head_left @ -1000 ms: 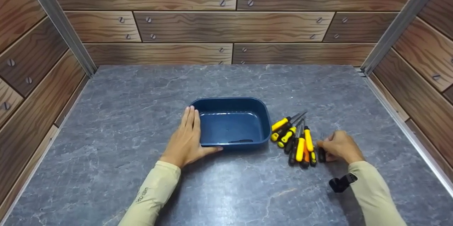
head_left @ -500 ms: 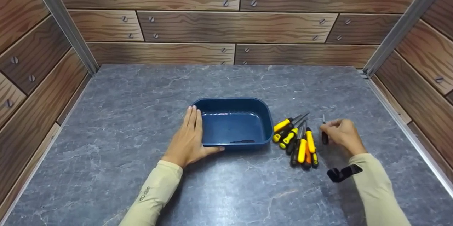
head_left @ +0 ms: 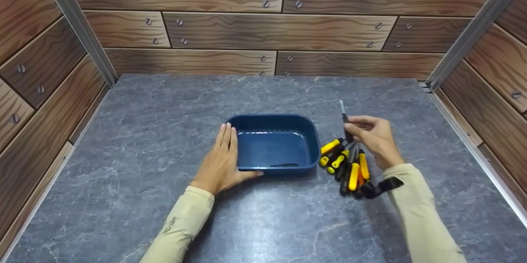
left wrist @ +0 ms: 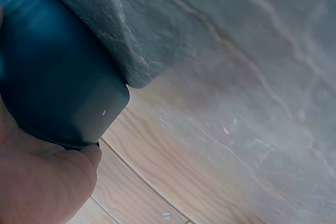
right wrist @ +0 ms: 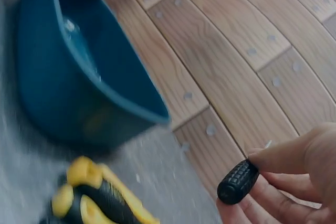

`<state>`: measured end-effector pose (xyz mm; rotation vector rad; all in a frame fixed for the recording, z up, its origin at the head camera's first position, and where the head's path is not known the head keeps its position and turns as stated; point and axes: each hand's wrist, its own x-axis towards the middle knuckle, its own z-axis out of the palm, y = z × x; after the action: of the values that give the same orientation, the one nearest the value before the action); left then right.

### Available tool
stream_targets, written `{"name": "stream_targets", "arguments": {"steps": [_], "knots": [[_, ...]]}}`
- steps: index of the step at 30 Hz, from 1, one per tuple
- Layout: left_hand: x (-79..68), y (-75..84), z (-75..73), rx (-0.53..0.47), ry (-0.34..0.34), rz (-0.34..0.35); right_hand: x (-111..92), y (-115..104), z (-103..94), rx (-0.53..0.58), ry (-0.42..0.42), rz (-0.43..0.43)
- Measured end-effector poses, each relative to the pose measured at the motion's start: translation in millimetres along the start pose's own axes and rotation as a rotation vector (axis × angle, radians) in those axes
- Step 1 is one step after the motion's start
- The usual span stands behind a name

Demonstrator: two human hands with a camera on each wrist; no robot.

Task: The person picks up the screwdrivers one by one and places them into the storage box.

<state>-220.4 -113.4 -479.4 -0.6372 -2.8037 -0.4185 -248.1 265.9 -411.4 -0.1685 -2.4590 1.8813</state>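
My right hand (head_left: 375,137) pinches a small screwdriver by its black ridged handle (right wrist: 237,183), raised above the table with the thin shaft pointing up and away. The blue rectangular bin (head_left: 269,145) stands left of it. My left hand (head_left: 216,166) lies along the bin's left side, fingers straight and thumb stretched across the front rim. Inside the bin, a small dark tool (head_left: 285,165) lies by the front wall; its kind is hard to tell. Below my right hand a cluster of screwdrivers (head_left: 353,176) with yellow, black and orange handles lies fanned out, partly covered by the wrist camera.
The grey marbled table (head_left: 164,106) is bordered by wood-patterned walls (head_left: 271,32) at the back and both sides. Metal posts (head_left: 76,24) stand in the back corners. A black wrist camera (head_left: 381,187) hangs by the right sleeve, over the tool cluster.
My right hand has lifted the small screwdriver from the right end of the cluster and carried it up, away from me and left. The left hand has stayed at the bin.
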Motion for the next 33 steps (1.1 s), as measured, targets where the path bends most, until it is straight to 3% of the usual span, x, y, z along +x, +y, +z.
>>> {"name": "stream_targets", "arguments": {"steps": [5, 10, 23, 33], "knots": [[0.3, -0.3, 0.1, -0.007, -0.003, -0.004, 5, -9, 27.2, -0.060, 0.014, -0.114], [0.0, -0.6, 0.3, -0.002, -0.010, -0.008, 7, -13, 53.2, -0.121, -0.034, -0.211], [-0.5, 0.4, -0.7, -0.001, -0.001, -0.008, 7, -13, 106.2, -0.488, -0.264, -0.438], [0.1, 0.4, -0.9, -0.003, -0.012, -0.012, 5, -5, 127.1, -0.644, -0.456, -0.439]]}}
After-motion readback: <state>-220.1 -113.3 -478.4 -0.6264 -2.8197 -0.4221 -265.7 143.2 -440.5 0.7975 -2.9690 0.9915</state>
